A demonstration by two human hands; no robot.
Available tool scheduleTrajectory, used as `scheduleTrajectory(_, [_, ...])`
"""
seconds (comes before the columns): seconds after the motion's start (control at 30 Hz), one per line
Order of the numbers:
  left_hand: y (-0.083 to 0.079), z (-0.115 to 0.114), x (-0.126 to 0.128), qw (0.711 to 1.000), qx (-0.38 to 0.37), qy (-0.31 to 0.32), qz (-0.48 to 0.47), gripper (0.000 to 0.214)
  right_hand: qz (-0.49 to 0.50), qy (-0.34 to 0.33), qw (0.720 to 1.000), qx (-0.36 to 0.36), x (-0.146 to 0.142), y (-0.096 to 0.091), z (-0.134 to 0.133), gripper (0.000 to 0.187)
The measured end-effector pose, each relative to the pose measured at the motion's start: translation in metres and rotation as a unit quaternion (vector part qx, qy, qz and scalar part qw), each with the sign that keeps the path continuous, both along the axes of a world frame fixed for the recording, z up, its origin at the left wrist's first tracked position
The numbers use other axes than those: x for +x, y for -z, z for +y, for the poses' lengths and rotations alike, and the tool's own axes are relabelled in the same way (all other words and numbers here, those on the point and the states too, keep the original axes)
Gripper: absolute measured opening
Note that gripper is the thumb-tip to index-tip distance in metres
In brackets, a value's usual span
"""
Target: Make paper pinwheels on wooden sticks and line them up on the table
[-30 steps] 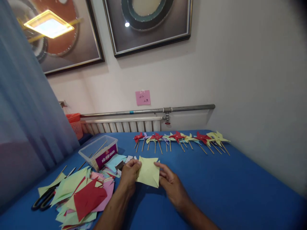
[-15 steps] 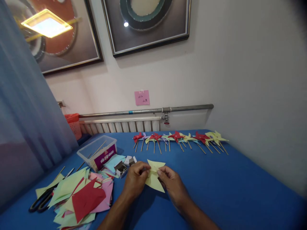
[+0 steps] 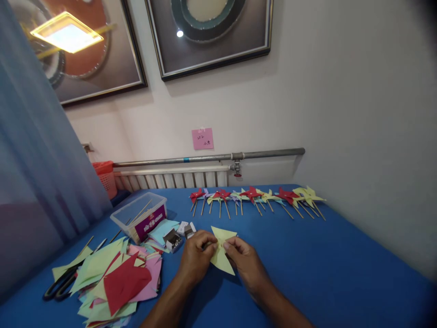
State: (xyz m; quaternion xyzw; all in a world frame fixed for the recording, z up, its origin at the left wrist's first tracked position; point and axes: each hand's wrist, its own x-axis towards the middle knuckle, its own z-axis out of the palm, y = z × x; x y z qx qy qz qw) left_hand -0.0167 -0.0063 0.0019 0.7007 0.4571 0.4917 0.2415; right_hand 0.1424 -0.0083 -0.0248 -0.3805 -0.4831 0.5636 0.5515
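Between my two hands is a pale yellow sheet of paper (image 3: 223,263), cut and partly folded, held just above the blue table. My left hand (image 3: 198,253) pinches its left side with thumb and fingers closed. On the opposite side, my right hand (image 3: 243,256) grips the paper near its middle, thumb on top. The fingers hide part of the paper's centre. Left of my left hand sit small open boxes, one of them (image 3: 173,240) with shiny metal pieces inside. Along the back lies a row of finished paper pinwheels (image 3: 251,194) on sticks.
At left, a pile of coloured cut paper (image 3: 126,282) lies beside black-handled scissors (image 3: 63,282). A clear plastic tub (image 3: 138,214) holding thin sticks stands behind it. A radiator (image 3: 170,178), pipe and red basket (image 3: 107,180) are at the wall; a curtain (image 3: 44,159) hangs left.
My left fingers have shifted slightly toward the paper's middle, and its left side is now drawn in more. The right hand has barely moved.
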Motion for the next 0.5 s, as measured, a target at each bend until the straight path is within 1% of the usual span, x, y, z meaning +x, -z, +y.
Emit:
scheduleTrajectory(0.3, [0.0009, -0.0037, 0.0069, 1.000, -0.014, -0.023, -0.016, 0.007, -0.088, 0.032, 0.996, -0.001, 0.0015, 0.0005, 0.0007, 0.024])
scheduleTrajectory(0.4, [0.0013, -0.0051, 0.0093, 0.996, -0.062, -0.025, -0.053, 0.006, -0.106, 0.045, 0.993, 0.007, 0.0014, -0.0005, -0.0018, 0.022])
scheduleTrajectory(0.5, [0.0010, -0.0055, 0.0103, 0.985, -0.132, -0.010, -0.108, 0.013, -0.122, 0.050, 0.991, 0.025, 0.0012, -0.0023, -0.0054, 0.022])
